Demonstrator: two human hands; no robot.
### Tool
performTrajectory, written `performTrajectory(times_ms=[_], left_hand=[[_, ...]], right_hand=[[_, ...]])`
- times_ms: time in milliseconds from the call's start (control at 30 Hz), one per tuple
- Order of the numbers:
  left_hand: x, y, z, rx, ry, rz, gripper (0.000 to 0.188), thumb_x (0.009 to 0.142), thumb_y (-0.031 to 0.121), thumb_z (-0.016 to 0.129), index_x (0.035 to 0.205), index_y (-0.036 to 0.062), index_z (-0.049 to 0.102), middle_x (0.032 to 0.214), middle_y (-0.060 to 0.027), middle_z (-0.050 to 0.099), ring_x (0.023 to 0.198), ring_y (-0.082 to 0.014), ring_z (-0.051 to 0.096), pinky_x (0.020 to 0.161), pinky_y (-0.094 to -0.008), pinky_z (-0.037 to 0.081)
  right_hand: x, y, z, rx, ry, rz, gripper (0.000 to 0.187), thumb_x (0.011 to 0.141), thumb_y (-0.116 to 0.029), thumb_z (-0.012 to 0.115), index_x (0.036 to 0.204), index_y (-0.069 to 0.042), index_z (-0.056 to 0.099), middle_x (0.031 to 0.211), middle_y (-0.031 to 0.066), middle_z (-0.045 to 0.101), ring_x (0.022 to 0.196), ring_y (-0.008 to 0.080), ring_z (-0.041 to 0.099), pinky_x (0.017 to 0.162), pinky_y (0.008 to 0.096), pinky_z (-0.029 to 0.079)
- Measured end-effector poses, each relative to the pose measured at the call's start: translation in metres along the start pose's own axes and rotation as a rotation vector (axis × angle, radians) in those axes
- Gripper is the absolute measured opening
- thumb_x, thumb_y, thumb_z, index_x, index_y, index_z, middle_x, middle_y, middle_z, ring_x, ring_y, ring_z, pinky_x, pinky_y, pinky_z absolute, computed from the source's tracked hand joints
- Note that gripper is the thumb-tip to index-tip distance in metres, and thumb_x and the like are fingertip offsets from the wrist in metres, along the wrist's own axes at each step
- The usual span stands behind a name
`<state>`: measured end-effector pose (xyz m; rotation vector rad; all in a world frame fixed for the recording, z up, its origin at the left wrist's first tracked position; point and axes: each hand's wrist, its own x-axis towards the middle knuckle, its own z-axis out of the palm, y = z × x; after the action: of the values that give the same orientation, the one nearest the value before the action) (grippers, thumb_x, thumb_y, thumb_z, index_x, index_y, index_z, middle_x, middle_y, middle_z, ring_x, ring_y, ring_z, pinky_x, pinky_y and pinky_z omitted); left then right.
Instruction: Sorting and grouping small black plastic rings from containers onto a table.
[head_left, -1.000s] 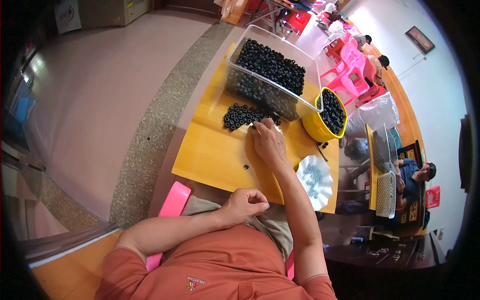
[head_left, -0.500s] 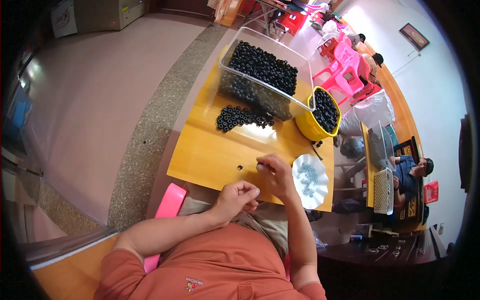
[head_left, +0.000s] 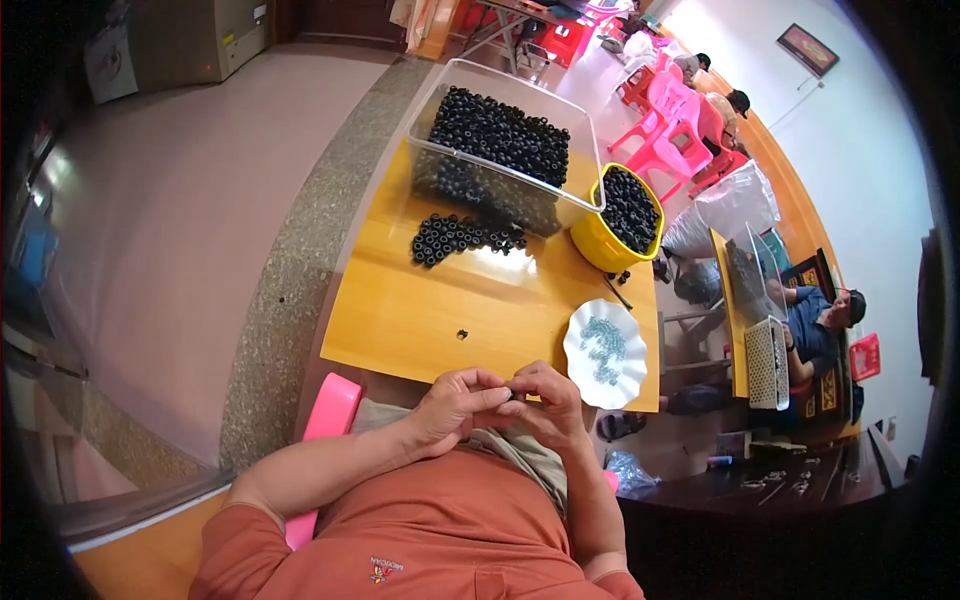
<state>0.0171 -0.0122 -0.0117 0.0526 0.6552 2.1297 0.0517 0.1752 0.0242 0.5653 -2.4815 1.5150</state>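
Observation:
Just off the table's near edge, my two hands meet at the fingertips. My right hand (head_left: 550,403) pinches a small black part (head_left: 513,394), mostly covered by fingers. My left hand (head_left: 452,408) is closed, its thumb and forefinger pressed against the same spot; whatever else it may hold is hidden. To the right of my hands lies a white wavy-rimmed plate (head_left: 630,385) with tiny pale blue-green pieces (head_left: 603,348) on it. A loose group of black ring-shaped parts (head_left: 440,240) rests farther back on the yellow table (head_left: 400,310).
A clear plastic bin (head_left: 585,190) full of black parts stands at the table's back, beside a yellow tub (head_left: 590,240) of similar parts. A small dark spot (head_left: 462,334) shows on the tabletop. A pink chair arm (head_left: 332,405) is at my left. Another person (head_left: 815,325) sits at the right.
My right hand has come down and toward me from above the table, bringing the black part to my left hand. The view has shifted slightly.

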Motion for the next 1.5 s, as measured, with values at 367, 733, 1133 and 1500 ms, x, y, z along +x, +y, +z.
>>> performTrajectory(times_ms=[367,733,1133,1500], left_hand=[[0.0,-0.001,-0.002,0.013,0.048,0.002,0.01,0.09,0.011,0.068,0.096,0.0042,0.063,0.091,-0.0053,0.065,0.084,-0.0148,0.065,0.077,-0.0311,0.058],[0.001,-0.002,-0.004,0.043,0.056,0.007,0.009,0.09,0.01,0.067,0.096,0.0035,0.063,0.09,-0.0067,0.066,0.082,-0.017,0.066,0.077,-0.0348,0.059],[0.001,0.0,-0.002,0.045,0.07,0.011,0.011,0.089,0.009,0.068,0.097,0.0023,0.064,0.093,-0.0085,0.067,0.084,-0.0179,0.067,0.08,-0.034,0.058],[-0.001,0.002,0.001,0.018,0.043,-0.061,0.012,0.09,0.012,0.069,0.1,0.0051,0.068,0.097,-0.0062,0.069,0.087,-0.0137,0.067,0.079,-0.0276,0.058]], right_hand=[[-0.007,0.008,-0.003,0.242,-0.031,0.114,0.025,0.075,0.007,0.077,0.097,0.0,0.065,0.093,0.0089,0.062,0.082,0.0141,0.06,0.069,0.025,0.048],[-0.01,0.009,-0.001,0.304,-0.052,0.177,0.02,0.079,0.006,0.075,0.097,0.002,0.066,0.094,0.0077,0.061,0.084,0.013,0.059,0.071,0.0243,0.048],[-0.01,0.008,-0.002,0.24,-0.016,0.148,0.019,0.081,0.003,0.073,0.099,0.0,0.069,0.094,0.0078,0.061,0.082,0.0123,0.057,0.068,0.023,0.046],[-0.01,0.003,-0.005,0.152,0.035,0.118,0.019,0.075,-0.002,0.079,0.091,-0.003,0.068,0.083,0.0077,0.063,0.072,0.0174,0.059,0.063,0.0273,0.047]])
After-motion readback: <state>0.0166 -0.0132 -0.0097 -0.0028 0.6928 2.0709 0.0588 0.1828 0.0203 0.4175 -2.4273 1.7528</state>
